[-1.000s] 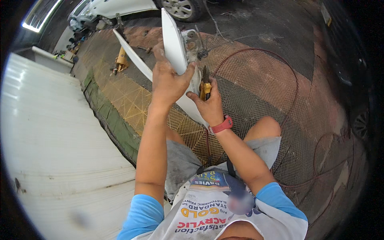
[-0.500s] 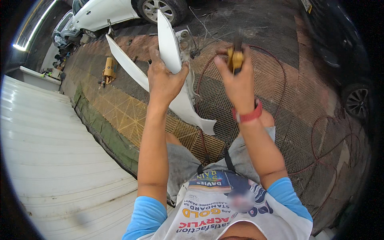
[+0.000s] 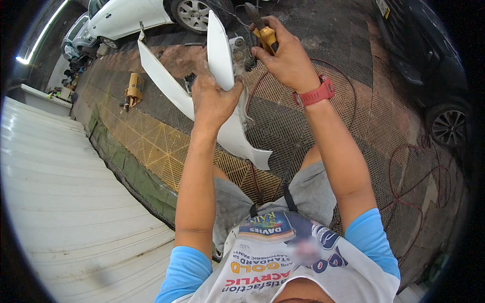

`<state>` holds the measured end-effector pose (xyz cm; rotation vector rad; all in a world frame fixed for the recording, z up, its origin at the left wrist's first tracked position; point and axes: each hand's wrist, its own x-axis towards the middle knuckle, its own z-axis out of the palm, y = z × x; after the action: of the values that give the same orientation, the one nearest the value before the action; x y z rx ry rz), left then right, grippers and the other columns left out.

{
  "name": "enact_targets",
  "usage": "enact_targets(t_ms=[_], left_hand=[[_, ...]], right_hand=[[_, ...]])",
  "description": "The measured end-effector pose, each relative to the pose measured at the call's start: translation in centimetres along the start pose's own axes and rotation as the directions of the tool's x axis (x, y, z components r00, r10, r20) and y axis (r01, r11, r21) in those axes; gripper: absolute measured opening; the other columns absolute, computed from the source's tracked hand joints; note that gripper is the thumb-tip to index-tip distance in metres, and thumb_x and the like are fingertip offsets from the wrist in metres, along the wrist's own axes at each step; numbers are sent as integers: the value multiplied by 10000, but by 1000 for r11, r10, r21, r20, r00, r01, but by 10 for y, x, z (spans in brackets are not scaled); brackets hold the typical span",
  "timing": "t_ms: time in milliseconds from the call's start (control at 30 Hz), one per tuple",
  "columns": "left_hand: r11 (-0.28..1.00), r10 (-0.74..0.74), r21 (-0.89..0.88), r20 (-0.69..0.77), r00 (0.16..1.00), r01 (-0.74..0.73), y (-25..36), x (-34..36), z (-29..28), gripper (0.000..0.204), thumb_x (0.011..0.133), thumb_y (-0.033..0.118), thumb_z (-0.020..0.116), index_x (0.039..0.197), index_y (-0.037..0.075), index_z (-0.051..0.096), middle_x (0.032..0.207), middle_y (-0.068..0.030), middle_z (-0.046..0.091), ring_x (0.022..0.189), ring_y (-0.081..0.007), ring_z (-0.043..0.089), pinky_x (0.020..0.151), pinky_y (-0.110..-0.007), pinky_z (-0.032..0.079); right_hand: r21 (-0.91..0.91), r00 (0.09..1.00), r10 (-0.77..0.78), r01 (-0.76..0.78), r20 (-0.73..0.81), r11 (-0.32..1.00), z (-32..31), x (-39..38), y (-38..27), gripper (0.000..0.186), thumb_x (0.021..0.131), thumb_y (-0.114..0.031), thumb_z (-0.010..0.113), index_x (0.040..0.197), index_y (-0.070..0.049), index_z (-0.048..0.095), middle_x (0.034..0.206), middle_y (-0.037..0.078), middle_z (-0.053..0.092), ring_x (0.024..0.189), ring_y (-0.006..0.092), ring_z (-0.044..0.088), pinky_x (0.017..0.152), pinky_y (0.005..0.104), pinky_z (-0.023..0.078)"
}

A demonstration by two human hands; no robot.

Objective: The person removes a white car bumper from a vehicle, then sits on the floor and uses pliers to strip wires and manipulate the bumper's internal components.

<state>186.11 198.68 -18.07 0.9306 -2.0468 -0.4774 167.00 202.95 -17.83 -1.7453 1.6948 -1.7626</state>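
My left hand (image 3: pixel 214 98) grips the edge of a white curved car body panel (image 3: pixel 222 55) and holds it upright in front of me. The panel's lower part (image 3: pixel 237 141) sweeps down toward my knees. My right hand (image 3: pixel 285 55) is raised beside the panel's top and is closed around a yellow-handled hand tool (image 3: pixel 265 33) whose dark metal tip points up and away. A red watch (image 3: pixel 316 94) sits on my right wrist. A grey fitting (image 3: pixel 240 50) is fixed to the panel's inner side, just left of the tool.
A red hose (image 3: pixel 404 166) loops over the grated floor mats (image 3: pixel 161 146). A yellow tool (image 3: pixel 134 86) lies on the floor at the left. A white car (image 3: pixel 146 17) stands at the back, a dark car's wheel (image 3: pixel 447 126) at the right, a white corrugated surface (image 3: pixel 55 192) to my left.
My right hand has lifted the yellow-handled tool from low beside the panel up to its top edge. My left hand has kept its grip on the panel, which now looms closer.
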Motion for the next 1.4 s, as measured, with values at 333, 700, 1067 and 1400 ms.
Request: enact_targets(t_ms=[333,700,1067,1400], left_hand=[[995,99,-2,-67,993,-99,0,4,5,619,775,100,788,1233,-67,407,894,-243,719,802,-414,732,715,-460,581],[995,88,43,-41,995,-86,9,7,12,591,769,102,786,1193,-42,401,859,-248,713,816,-434,728,731,-479,578],[998,59,26,-37,998,-58,12,9,14,607,777,134,785,1247,-41,444,936,-249,726,878,-431,725,801,-478,575],[999,52,16,-20,998,-52,9,9,17,572,771,124,792,1226,28,460,987,-226,717,899,-385,737,812,-457,569]], right_hand=[[25,984,140,-138,-109,990,5,-25,20,422,945,-197,730,1296,-10,590,981,143,700,901,253,698,772,369,546],[314,917,398,-370,-28,874,30,-135,-10,392,985,-176,669,1195,53,430,916,217,708,787,354,723,690,429,546],[-84,935,335,-327,116,941,25,-110,1,350,1028,-148,617,1119,38,335,747,140,647,644,243,664,575,370,513],[-224,923,321,-274,211,935,0,-92,1,393,1039,-201,606,1191,70,366,695,132,655,603,254,681,552,363,519]])
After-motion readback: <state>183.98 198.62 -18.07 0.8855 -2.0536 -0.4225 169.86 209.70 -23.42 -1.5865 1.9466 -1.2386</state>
